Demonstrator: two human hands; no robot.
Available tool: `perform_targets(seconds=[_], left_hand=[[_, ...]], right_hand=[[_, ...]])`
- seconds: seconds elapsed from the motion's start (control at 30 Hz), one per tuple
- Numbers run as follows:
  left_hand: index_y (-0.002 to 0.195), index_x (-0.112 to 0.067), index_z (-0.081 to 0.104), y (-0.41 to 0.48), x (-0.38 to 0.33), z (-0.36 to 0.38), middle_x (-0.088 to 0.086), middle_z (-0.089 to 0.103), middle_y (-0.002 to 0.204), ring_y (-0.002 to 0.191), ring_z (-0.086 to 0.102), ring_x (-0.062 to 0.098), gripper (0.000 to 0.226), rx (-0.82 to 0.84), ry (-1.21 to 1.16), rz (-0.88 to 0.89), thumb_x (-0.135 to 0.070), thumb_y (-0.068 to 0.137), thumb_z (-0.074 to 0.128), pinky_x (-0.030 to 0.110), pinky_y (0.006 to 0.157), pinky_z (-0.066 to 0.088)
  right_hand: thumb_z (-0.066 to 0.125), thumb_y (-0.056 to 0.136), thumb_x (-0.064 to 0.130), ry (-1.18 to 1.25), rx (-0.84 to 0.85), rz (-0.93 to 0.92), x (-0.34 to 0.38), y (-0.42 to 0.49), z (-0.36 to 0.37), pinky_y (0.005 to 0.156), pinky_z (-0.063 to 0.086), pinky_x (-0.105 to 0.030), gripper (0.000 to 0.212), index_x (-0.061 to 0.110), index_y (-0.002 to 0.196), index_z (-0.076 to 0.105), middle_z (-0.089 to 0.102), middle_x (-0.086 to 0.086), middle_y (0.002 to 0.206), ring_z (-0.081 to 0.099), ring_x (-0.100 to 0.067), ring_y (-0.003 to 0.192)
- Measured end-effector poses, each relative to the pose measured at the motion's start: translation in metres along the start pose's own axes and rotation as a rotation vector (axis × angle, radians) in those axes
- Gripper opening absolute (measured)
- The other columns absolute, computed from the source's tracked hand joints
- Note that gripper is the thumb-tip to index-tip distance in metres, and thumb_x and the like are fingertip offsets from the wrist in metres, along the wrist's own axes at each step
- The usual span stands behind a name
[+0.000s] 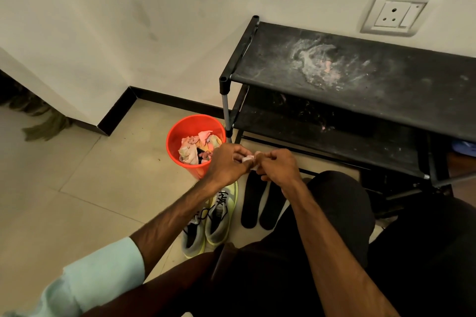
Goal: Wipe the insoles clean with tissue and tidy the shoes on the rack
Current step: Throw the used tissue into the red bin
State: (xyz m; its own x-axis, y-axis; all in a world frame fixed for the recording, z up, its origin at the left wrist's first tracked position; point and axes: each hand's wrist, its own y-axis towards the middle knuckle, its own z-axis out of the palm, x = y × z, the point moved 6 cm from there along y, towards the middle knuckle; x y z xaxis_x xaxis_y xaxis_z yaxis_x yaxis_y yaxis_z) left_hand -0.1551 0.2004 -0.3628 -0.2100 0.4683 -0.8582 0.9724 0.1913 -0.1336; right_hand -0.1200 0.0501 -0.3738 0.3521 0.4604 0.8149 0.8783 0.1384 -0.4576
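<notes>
While pinching the tissue wad [250, 160] between the curled fingers of left hand [226, 166] and right hand [277, 170], locate the two black insoles [251, 203] side by side on the floor [103, 188] just below, long axes pointing toward the shoe rack [360, 72], nearer the right hand.

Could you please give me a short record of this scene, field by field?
Hands: left hand and right hand pinch one small tissue between them
Insoles: two black insoles, flat on the floor, side by side
Shoes: grey and yellow sneakers, on the floor left of the insoles
Bin: orange bin, holds crumpled wads
Rack: black shoe rack, top shelf smeared with dust, no shoes on it
</notes>
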Motion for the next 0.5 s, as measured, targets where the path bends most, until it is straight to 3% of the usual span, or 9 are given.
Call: perform_targets(seconds=[0.13, 0.23, 0.33, 0.43, 0.5], left_hand=[[0.1, -0.008, 0.076, 0.002, 0.003, -0.002, -0.001, 0.076, 0.085, 0.073, 0.073, 0.007, 0.024, -0.017, 0.017, 0.003, -0.026, 0.085, 0.081, 0.03, 0.066, 0.063], [0.101, -0.011, 0.078, 0.003, 0.005, -0.005, -0.006, 0.076, 0.088, 0.077, 0.072, 0.003, 0.026, -0.041, 0.042, 0.018, -0.032, 0.085, 0.08, 0.025, 0.07, 0.062], [0.1, -0.014, 0.079, 0.002, 0.008, -0.008, -0.006, 0.077, 0.087, 0.077, 0.072, 0.005, 0.024, -0.054, 0.05, 0.021, -0.033, 0.085, 0.081, 0.024, 0.071, 0.06], [0.098, -0.014, 0.08, 0.0, 0.016, -0.011, -0.004, 0.078, 0.083, 0.073, 0.074, 0.011, 0.022, -0.029, 0.015, -0.006, -0.031, 0.084, 0.082, 0.028, 0.069, 0.061], [0.097, -0.013, 0.08, -0.002, 0.02, -0.013, -0.004, 0.078, 0.081, 0.072, 0.074, 0.009, 0.021, -0.031, 0.005, -0.014, -0.028, 0.083, 0.082, 0.022, 0.067, 0.06]], right_hand=[[0.057, 0.102, 0.031, 0.018, 0.005, -0.006, 0.003, 0.001, 0.003, 0.077, 0.064, -0.04, 0.022, 0.018, 0.091, 0.071, 0.076, -0.003, 0.085, 0.074, -0.016, 0.079], [0.055, 0.103, 0.029, -0.02, -0.014, -0.035, 0.003, 0.001, 0.003, 0.078, 0.063, -0.044, 0.024, 0.019, 0.087, 0.07, 0.075, -0.005, 0.087, 0.074, -0.022, 0.083], [0.06, 0.1, 0.022, -0.106, -0.023, -0.081, 0.004, 0.004, 0.005, 0.075, 0.063, -0.045, 0.02, 0.021, 0.082, 0.069, 0.074, -0.007, 0.086, 0.072, -0.026, 0.083], [0.069, 0.093, 0.016, -0.159, 0.008, -0.114, 0.007, 0.008, 0.014, 0.071, 0.061, -0.036, 0.008, 0.023, 0.089, 0.069, 0.072, -0.005, 0.091, 0.07, -0.02, 0.082], [0.073, 0.089, 0.014, -0.172, 0.014, -0.129, 0.009, 0.012, 0.022, 0.07, 0.061, -0.035, 0.009, 0.021, 0.093, 0.069, 0.072, -0.006, 0.093, 0.07, -0.02, 0.082]])
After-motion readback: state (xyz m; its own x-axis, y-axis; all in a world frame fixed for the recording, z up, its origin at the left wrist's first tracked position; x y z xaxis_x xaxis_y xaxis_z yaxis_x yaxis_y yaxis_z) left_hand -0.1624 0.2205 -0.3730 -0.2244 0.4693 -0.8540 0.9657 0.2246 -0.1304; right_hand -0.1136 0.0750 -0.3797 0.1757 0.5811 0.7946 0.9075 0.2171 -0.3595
